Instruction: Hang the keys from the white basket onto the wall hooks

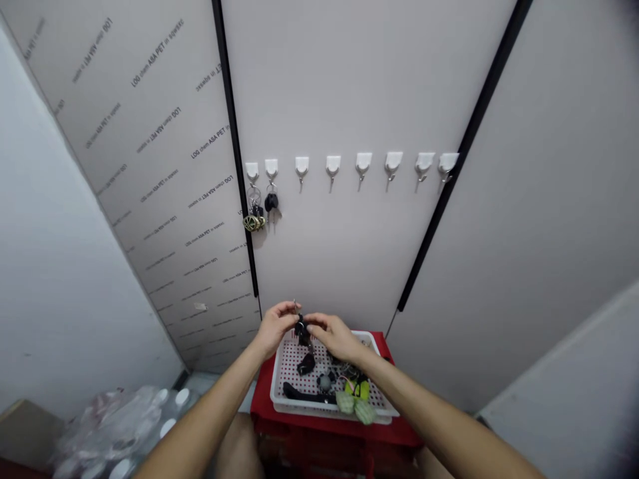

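Over the back edge of a white perforated basket (pixel 277 391), my left hand (pixel 273 329) pinches the top of a dark keychain (pixel 301 329), near its small metal part. My right hand (pixel 335 334) closes its fingertips on the same keychain from the other side. The dark piece hangs between both hands; its exact shape is hard to make out. Below it in the basket lie a dark lump (pixel 306 364), a grey ball-like charm (pixel 325 381), a long black strap (pixel 304 394), a yellow-green item (pixel 358 388) and pale green checked pieces (pixel 355 407).
Several white adhesive hooks (pixel 333 163) run in a row across the pale panel. Keys with a brass-coloured charm (pixel 253 223) and a black-headed key set (pixel 271 201) hang on the two leftmost. The basket stands on a red cloth (pixel 264 406). Plastic-wrapped bottles (pixel 120 426) sit lower left.
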The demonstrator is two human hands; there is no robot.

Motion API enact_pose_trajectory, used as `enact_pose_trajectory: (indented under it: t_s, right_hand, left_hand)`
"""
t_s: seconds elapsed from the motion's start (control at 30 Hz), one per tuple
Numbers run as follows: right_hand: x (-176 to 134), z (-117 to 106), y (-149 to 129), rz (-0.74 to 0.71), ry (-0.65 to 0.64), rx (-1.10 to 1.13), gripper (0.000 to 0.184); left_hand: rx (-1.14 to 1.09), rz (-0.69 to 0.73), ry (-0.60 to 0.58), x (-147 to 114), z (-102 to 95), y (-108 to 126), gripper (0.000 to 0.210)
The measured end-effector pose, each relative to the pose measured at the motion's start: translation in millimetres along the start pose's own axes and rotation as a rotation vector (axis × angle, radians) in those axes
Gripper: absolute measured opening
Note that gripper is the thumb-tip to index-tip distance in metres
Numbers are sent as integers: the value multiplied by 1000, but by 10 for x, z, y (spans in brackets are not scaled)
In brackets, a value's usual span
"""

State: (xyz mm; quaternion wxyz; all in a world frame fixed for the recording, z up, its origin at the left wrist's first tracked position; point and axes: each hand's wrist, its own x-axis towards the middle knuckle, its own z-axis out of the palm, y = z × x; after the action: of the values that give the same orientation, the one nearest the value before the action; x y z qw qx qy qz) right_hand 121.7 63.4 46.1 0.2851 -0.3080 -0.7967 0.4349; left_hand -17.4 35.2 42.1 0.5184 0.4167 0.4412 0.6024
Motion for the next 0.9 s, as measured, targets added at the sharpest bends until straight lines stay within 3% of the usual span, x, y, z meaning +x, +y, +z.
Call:
enact_pose_trajectory:
  t_s: [0.17, 0.27, 0.43, 0.63, 0.77, 0.9]
  right_hand:
    - [35, 83, -16, 158, 5, 342, 24]
    - [33, 111, -32, 151, 14, 442, 27]
    - [28, 108, -88, 124, -34, 475, 17]
    - [-9, 112, -94, 183, -78, 346, 9]
    - [18, 97, -102, 216, 124, 360, 6]
    - [66, 39, -96, 213, 237, 420, 11]
  left_hand:
    - [-34, 71, -23, -36, 61, 43, 18]
    - [-73, 80, -4, -68, 125, 44, 16]
    - [-200, 70, 32, -95, 251, 70, 18]
    - [-296, 133, 178, -37, 258, 153, 20]
    - [-234, 79, 192, -31, 187, 128, 26]
    - [-86, -44, 74, -89, 133, 53, 34]
